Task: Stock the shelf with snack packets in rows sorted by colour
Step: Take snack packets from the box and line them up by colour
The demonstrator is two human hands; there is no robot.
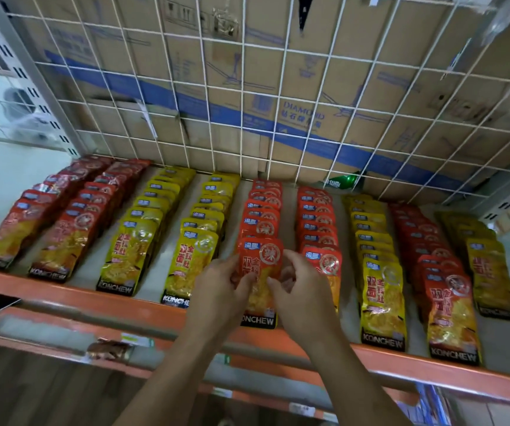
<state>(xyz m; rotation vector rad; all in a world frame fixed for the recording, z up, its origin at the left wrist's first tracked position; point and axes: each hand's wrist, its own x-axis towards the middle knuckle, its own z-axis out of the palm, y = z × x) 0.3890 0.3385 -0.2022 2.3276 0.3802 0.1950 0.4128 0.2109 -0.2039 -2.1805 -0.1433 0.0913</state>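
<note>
Head view, looking down on a shelf (350, 318) with an orange front rail (63, 290). Snack packets lie in overlapping rows that run from the rail back to a white wire grid (279, 96). From left to right there are two dark red rows (10, 238) (72, 241), two yellow rows (130, 250) (195, 256), two orange-red rows (263, 210) (316, 216), then a single yellow row (376, 272), a single red row (444, 290) and a further yellow row (487, 272) at the far right. Strips of bare grey shelf separate neighbouring rows.

Both hands are at the front of the first orange-red row, close together with only a narrow gap between them. The left hand (216, 287) pinches the left edge of the front orange-red packet (259, 259) between thumb and fingers. The right hand (301, 290) has its fingers curled round the packet's right edge, with the thumb on its face. This packet lies foremost in its row, overlapping the one behind it, and its black lower band, printed KONCHEW, reaches the rail. Its left edge is near the second yellow row and its right edge is just beside the second orange-red row.

Behind the grid stand brown cardboard boxes (186, 56) with blue printing. A small green packet (344, 181) sits at the foot of the grid, behind the second orange-red row.
</note>
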